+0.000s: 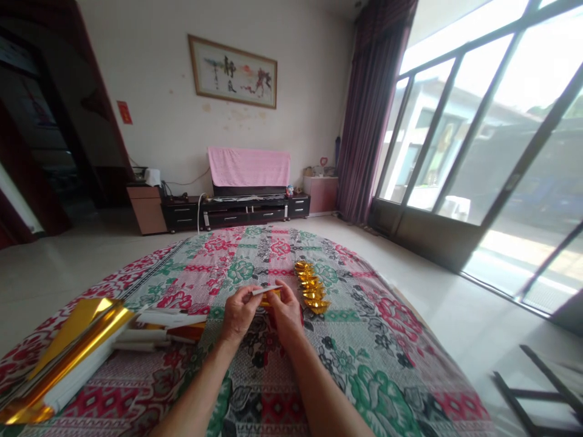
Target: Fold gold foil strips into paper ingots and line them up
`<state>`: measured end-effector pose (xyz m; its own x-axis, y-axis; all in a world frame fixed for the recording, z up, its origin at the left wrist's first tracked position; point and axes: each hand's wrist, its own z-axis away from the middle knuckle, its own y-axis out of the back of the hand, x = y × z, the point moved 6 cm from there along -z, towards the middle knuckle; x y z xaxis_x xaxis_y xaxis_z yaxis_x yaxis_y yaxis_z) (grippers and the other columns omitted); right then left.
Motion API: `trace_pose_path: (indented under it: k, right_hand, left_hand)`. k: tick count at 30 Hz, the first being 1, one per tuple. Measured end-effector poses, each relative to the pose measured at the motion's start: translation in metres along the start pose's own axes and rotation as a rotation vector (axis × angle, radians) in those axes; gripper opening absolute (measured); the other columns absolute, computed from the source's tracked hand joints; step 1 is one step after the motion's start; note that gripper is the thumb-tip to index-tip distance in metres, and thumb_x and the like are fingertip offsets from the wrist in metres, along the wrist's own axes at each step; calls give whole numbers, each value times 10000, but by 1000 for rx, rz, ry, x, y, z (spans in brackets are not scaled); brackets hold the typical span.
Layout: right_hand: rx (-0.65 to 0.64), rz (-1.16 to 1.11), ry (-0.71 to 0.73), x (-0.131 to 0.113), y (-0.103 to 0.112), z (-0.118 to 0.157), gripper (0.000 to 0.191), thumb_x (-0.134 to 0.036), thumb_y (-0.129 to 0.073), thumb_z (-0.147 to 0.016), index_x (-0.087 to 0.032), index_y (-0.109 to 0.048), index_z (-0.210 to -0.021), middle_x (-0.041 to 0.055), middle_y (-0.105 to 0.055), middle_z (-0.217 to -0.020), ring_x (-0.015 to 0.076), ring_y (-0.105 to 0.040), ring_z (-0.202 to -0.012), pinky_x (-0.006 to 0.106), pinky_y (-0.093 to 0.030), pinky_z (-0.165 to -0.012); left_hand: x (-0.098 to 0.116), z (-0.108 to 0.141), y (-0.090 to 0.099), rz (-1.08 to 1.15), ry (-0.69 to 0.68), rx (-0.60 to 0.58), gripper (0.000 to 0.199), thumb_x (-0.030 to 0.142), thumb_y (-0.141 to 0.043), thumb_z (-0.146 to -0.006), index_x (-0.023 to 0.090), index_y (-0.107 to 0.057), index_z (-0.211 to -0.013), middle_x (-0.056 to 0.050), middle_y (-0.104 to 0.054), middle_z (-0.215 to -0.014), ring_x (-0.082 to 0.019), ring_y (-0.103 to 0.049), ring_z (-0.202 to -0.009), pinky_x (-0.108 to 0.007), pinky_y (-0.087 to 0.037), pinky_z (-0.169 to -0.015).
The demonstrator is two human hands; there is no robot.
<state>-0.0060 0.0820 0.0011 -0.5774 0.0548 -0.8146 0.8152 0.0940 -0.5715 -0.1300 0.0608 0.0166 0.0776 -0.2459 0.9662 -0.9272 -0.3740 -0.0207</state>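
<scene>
Both of my hands hold one small piece of gold foil paper [269, 298] above the middle of the cloth-covered table. Its white back shows along the upper edge, and it looks partly folded. My left hand [240, 312] pinches its left end, while my right hand [286, 309] grips the right side with thumb and fingers. Just right of my right hand stands a row of several folded gold paper ingots [312, 288]. To the left of my hands lie rolled white-backed gold papers [150, 331], beside a larger stack of gold foil sheets [77, 352].
A round table with a patterned red, green and grey cloth [378, 388] fills the foreground. Past it stand a low black cabinet [268, 213] and a pink cloth [249, 167] over a screen-shaped object. Glass doors [455, 139] are at right, near a dark-framed chair or stool [532, 394].
</scene>
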Motion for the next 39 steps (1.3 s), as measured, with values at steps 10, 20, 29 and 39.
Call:
trace_pose_path:
  k: [10,20,29,39]
  right_hand:
    - [-19,122,110,0,1,-4,466,-286,-659,-637,-182,-553,-1079,25,-654,-869,142,-592,-729,258,-479,-669]
    - [-73,196,168,-2,0,-6,507,-178,-593,-631,-180,-534,-1135,39,-643,-978,150,-587,-801,269,-475,-727]
    - [-62,137,104,-5,-1,-4,547,-231,-645,-635,-193,-514,-1166,27,-642,-960,153,-600,-801,270,-485,-723]
    - [-28,97,-13,-2,-1,-2,491,-443,-619,-683,-149,-593,-1076,33,-663,-788,170,-603,-671,271,-476,-610]
  left_hand:
    - [-7,0,-1,243,164,3,506,340,-710,-602,138,-600,-1053,-79,-664,-970,-189,-632,-813,-279,-488,-735]
    - [-5,-1,-5,303,162,-79,356,402,-678,-626,147,-663,-875,-40,-691,-788,-177,-619,-727,-279,-467,-700]
    - [-5,-1,-3,287,164,-65,335,415,-695,-592,134,-684,-772,-43,-674,-672,-187,-612,-677,-289,-473,-666]
    - [-2,2,-3,297,133,-79,258,362,-676,-640,142,-670,-773,-20,-673,-715,-145,-594,-659,-242,-461,-638]
